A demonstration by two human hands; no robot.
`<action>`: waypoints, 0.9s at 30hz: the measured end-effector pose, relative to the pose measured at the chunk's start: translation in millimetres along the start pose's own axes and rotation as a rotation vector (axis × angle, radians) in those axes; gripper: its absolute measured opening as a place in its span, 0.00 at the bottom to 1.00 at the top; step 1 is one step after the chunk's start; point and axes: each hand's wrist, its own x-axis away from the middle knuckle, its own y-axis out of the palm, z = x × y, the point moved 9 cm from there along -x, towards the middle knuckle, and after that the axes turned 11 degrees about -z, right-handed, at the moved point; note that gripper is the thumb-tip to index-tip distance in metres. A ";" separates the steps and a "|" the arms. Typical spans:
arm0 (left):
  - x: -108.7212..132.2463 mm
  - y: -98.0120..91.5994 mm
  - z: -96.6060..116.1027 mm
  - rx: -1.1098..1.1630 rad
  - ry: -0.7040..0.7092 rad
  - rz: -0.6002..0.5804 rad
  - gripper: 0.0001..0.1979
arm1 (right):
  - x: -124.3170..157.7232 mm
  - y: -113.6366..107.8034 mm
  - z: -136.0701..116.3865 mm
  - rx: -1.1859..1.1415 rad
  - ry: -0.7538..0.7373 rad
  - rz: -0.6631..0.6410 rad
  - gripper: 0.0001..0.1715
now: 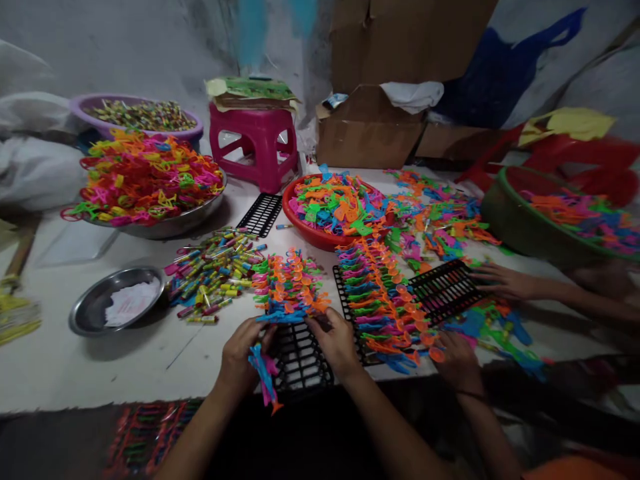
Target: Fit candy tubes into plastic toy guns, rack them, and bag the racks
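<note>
A blue plastic piece (283, 315) lies level across a black grid rack (303, 363) on a white desk (190, 373), with a bare hand placed at each end. The left hand (245, 350) is curled closed, its grip kept on a small bunch of blue and pink pieces (263, 377) hanging beside the rack; its fingertips are set at the blue piece's left end. The right hand (336, 343) is bent over the other end, thumb and fingers slightly parted; whether its grip is closed on the piece cannot be told. The rack's far part is covered by rows of bright pieces (290, 277). To the right, a filled rack (385, 303) is seen, its near corner reached by a co-worker's hand (457, 360); another rack (445, 290) is touched by the co-worker's other hand (505, 280). To the left, wrapped tubes (215, 267) are heaped near a metal bowl (80, 313). Behind, loose pieces are piled in a red basin (320, 240).
</note>
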 end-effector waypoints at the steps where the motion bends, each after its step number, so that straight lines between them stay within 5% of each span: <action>1: 0.8 -1.2 0.1 -0.007 0.000 0.010 0.07 | 0.3 -0.3 -0.8 0.019 -0.003 0.009 0.07; 11: 9.2 -8.0 -18.1 -0.081 -0.152 0.136 0.06 | 2.1 0.2 7.9 -0.081 0.078 0.025 0.11; 18: 6.4 -5.1 -11.7 -0.061 -0.132 0.097 0.06 | 2.0 4.0 10.4 -0.122 0.076 -0.002 0.13; 27: 2.4 3.9 -1.3 -0.091 -0.067 0.041 0.07 | -3.4 2.2 -4.0 0.187 -0.083 0.063 0.09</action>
